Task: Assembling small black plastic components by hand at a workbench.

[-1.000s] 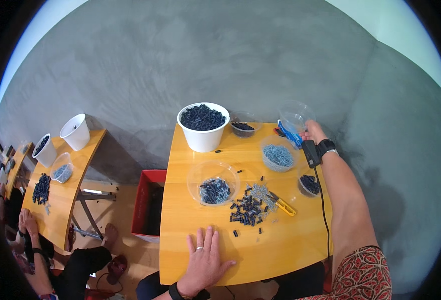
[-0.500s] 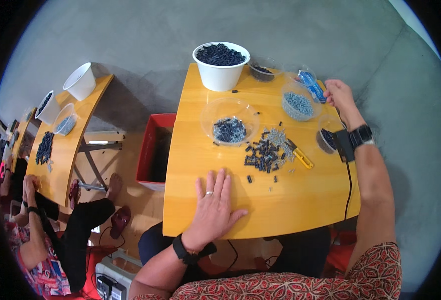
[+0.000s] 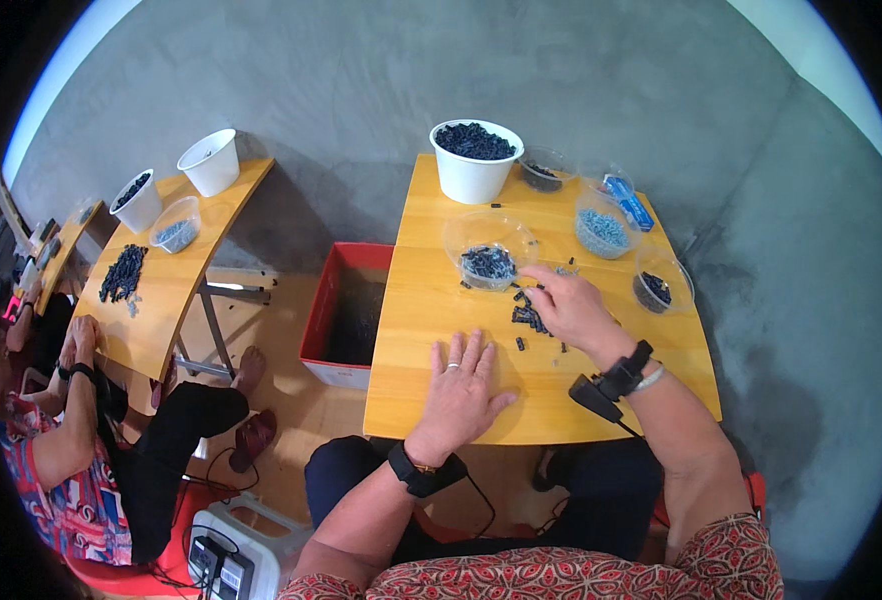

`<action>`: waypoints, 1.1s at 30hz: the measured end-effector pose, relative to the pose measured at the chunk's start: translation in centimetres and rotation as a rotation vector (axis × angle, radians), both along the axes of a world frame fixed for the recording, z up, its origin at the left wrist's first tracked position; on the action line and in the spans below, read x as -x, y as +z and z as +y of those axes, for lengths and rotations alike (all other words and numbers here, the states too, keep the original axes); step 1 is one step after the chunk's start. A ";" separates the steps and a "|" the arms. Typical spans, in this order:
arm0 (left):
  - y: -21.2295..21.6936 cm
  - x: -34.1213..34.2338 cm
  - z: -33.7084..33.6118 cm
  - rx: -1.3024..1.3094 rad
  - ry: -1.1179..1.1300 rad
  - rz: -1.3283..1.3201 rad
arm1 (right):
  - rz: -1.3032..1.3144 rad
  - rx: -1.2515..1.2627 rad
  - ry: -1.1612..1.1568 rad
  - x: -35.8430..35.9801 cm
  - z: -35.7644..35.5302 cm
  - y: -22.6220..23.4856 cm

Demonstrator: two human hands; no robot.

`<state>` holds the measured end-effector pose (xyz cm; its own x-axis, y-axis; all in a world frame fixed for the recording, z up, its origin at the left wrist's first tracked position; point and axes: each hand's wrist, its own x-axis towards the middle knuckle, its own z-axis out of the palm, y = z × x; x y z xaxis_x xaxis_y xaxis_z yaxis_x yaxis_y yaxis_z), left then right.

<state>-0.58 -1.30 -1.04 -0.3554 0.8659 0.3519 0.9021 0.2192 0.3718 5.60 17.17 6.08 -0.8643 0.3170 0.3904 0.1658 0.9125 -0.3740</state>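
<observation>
Landmark: white bucket (image 3: 475,170) at far edge of yellow table (image 3: 411,330), filled with dark parts.

Right hand (image 3: 573,310): set palm down over the loose pile of dark parts (image 3: 523,315), nearer than the bucket and slightly right of it. Fingers (image 3: 541,283) curled loosely, tips pointing toward the bucket side. Pile showing just left of and under the fingers; contact likely, grasp of any single part not discernible. Stray parts scattered on the table near the wrist.

Left hand (image 3: 461,385): flat on the table, well nearer than the bucket, fingers spread and extended, holding nothing. Ring on one finger. Pile lies beyond and right of these fingertips, apart from them.

Clear bowl (image 3: 488,240) with dark parts: between bucket and pile, just beyond the right fingertips.

Right of bucket: small dark-filled bowl (image 3: 543,172), bowl of grey-blue parts (image 3: 603,226), blue packet (image 3: 628,201), another dark-filled bowl (image 3: 660,285) nearer the table's right edge.

Left of bucket, below table level: red bin (image 3: 346,305).

Far left: second table (image 3: 176,280) with a seated person (image 3: 71,450).
</observation>
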 end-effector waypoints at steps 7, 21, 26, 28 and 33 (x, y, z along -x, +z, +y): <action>0.4 0.2 0.1 -0.013 -0.035 -0.039 | -0.085 -0.154 -0.103 3.0 1.6 -1.4; -0.6 1.0 0.2 -0.303 0.031 -0.315 | -0.168 0.005 0.087 8.4 -0.9 -2.4; -0.5 1.1 0.4 -0.384 0.051 -0.360 | -0.282 -0.002 0.104 10.8 0.4 -4.8; -0.1 0.9 0.4 -0.368 0.060 -0.296 | -0.321 -0.006 0.105 10.8 0.6 -5.1; 0.4 1.1 0.2 -0.307 0.042 -0.189 | -0.430 -0.043 0.083 9.1 1.4 -4.1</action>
